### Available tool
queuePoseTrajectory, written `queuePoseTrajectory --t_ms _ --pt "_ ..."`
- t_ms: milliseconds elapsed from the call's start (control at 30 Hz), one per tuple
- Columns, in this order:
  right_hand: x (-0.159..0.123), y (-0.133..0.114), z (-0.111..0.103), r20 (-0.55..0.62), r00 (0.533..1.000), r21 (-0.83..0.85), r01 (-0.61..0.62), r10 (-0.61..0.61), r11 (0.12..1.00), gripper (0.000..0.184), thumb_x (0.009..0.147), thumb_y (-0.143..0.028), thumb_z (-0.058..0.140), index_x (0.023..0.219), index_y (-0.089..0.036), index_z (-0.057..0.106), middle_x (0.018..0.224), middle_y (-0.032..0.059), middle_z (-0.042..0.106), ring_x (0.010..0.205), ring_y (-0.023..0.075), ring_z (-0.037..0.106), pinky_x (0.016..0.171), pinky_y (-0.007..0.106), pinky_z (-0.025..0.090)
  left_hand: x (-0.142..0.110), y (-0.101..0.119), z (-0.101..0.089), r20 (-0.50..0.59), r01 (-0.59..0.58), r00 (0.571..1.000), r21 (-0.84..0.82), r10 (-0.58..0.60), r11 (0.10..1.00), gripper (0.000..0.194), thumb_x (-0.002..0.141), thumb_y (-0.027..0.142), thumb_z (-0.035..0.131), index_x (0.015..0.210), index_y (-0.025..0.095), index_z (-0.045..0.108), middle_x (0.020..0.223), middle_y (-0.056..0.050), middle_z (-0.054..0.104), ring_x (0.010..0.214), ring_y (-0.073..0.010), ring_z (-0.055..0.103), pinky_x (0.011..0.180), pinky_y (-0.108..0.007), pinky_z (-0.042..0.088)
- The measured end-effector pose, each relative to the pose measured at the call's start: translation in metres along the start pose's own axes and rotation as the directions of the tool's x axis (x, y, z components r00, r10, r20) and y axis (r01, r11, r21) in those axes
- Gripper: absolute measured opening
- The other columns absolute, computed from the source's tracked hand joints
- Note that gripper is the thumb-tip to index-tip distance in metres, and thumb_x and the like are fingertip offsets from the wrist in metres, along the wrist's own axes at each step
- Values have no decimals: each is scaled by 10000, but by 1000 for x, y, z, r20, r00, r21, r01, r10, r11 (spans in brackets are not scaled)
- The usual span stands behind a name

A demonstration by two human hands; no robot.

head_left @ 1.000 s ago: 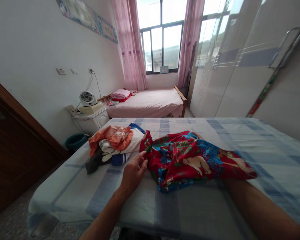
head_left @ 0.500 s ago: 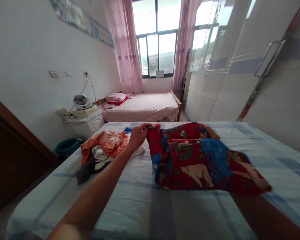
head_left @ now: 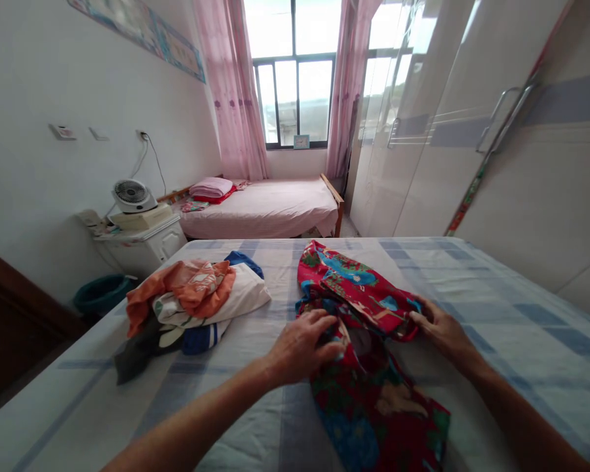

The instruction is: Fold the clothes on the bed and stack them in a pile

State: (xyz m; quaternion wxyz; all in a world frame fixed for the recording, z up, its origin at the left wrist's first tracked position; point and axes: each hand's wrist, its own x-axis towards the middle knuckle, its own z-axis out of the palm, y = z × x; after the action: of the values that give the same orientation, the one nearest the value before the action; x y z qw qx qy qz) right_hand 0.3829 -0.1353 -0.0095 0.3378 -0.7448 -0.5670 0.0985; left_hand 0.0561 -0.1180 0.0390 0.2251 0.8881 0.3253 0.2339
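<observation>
My left hand and right hand grasp the red cloth on the bed; a clothes pile lies left, apart.

Daylight pours in from the far window, blown out to white, and glares off the glossy wardrobe doors on the right. The room is bright with soft shadows. Wide-angle distortion bends the edges; the near forearms blur slightly.
</observation>
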Motion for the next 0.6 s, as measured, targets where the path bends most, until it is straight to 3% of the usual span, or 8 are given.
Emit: queuePoseTrajectory --t_ms 67,133,233,300,367,433,500,600 --pt "3 -1 2 -6 1000 4 1 -1 1000 572 749 -453 473 1244 -177 544 948 74 683 808 235 642 745 348 491 -15 16 14 81 -7 997 21 5 1000 666 731 586 601 1290 256 453 1275 -79 511 1114 -252 516 940 -368 443" --pt "4 -7 4 7 1000 42 15 -15 999 577 740 -424 492 1255 -166 532 1080 98 655 940 255 622 835 367 470 -22 22 25 114 -6 993 73 -2 997 728 668 531 684 1293 246 442 1248 -93 515 1085 -275 520 918 -389 452" --pt "1 -18 4 70 997 237 19 -36 971 534 729 -346 504 1233 -177 545 1178 86 616 1039 246 586 881 358 460 -21 18 28 135 8 991 85 -20 996 312 778 225 560 1089 212 580 1046 -78 586 925 -215 576 818 -322 481" --pt "-3 -28 -5 51 999 405 -13 -8 914 504 726 -315 501 1211 -188 558 1109 64 645 940 218 619 792 329 502 -17 12 14 38 45 998 -31 -44 998 219 796 123 456 918 196 622 922 -56 601 837 -172 585 765 -273 478" --pt "-10 -40 -20 -83 995 496 -13 63 868 487 723 -307 512 1192 -192 572 980 46 668 784 187 625 680 297 519 -15 3 -15 -178 82 976 -220 -123 972 193 818 162 451 894 191 626 890 -41 617 834 -165 586 768 -265 473" --pt "-22 -53 -39 -274 954 473 23 122 881 461 721 -311 536 1165 -206 597 891 33 663 703 171 600 643 288 514 -20 -9 -51 -395 117 862 -454 -318 883 215 841 252 462 975 182 615 870 -30 644 779 -160 597 722 -266 490" --pt "-37 -64 -56 -393 911 412 53 125 910 418 724 -337 557 1124 -234 625 904 36 659 735 183 599 673 301 517 -33 -23 -83 -499 77 720 -633 -482 771 283 824 345 517 1040 179 595 905 -26 664 771 -167 615 692 -269 510" --pt "-62 -70 -69 -330 942 355 69 56 932 367 722 -429 570 1056 -293 641 878 29 674 729 205 615 657 326 532 -60 -46 -107 -539 82 558 -721 -631 688 420 791 402 560 1162 206 546 983 -28 676 814 -179 647 697 -275 536"
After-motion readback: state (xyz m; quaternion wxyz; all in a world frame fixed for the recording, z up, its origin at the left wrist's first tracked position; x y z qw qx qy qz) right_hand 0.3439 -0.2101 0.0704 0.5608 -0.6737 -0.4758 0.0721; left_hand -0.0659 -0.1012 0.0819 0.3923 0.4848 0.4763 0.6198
